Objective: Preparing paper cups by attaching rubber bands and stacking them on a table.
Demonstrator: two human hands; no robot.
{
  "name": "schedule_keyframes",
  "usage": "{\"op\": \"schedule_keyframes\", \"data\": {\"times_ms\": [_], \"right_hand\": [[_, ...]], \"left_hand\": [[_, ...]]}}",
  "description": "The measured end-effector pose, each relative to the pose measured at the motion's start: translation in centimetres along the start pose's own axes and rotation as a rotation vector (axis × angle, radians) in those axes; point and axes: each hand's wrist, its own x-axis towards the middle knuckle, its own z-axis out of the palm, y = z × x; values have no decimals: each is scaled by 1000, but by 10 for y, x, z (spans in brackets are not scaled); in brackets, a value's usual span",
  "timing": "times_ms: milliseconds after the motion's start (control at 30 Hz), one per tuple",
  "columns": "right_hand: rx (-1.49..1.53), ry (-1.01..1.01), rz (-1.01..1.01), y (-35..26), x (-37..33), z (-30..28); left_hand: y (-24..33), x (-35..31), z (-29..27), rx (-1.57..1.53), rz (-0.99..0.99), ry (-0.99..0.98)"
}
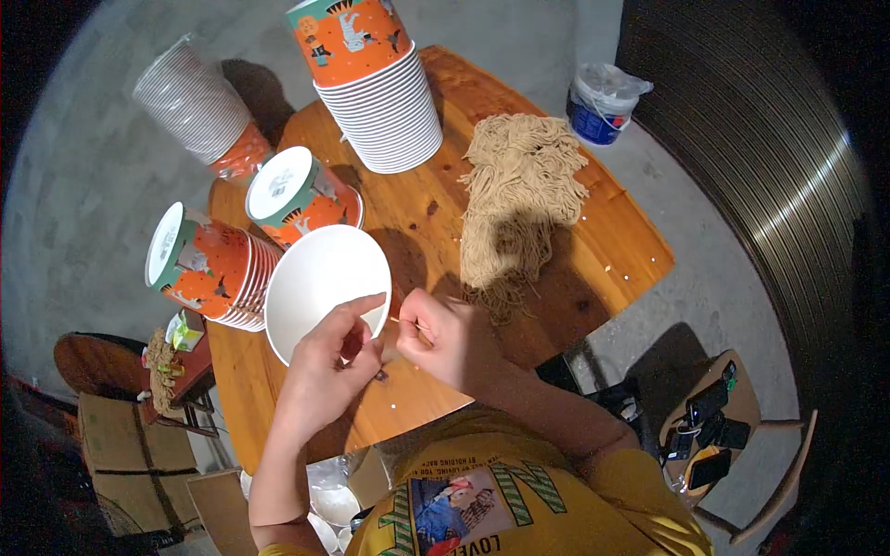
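Note:
A white-lined paper bucket [320,278] lies tilted on the wooden table, its open mouth facing me. My left hand [332,363] is closed on its near right rim, with thumb and index finger at the edge. Just to the right, my right hand [440,338] is a fist. A thin, light-coloured cord end [406,322] shows at its fingers; the rest of it is hidden. Beyond the right hand lies a big bundle of tan cord [519,185], partly in shadow.
A tall stack of orange paper buckets [380,111] stands at the back. Two shorter upside-down groups, one [301,195] behind the bucket and another [213,264] at left, sit close by. A wrapped stack [199,107] is farther left. White specks dot the wooden table [593,306].

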Motion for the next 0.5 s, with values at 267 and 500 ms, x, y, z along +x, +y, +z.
{"op": "schedule_keyframes", "data": {"times_ms": [267, 500], "right_hand": [[-59, 5, -32, -1, 2, -2], [-49, 30, -63, -3, 6, 3]], "left_hand": [[2, 1, 1, 18, -4, 2], [-4, 2, -2, 5, 12, -20]]}}
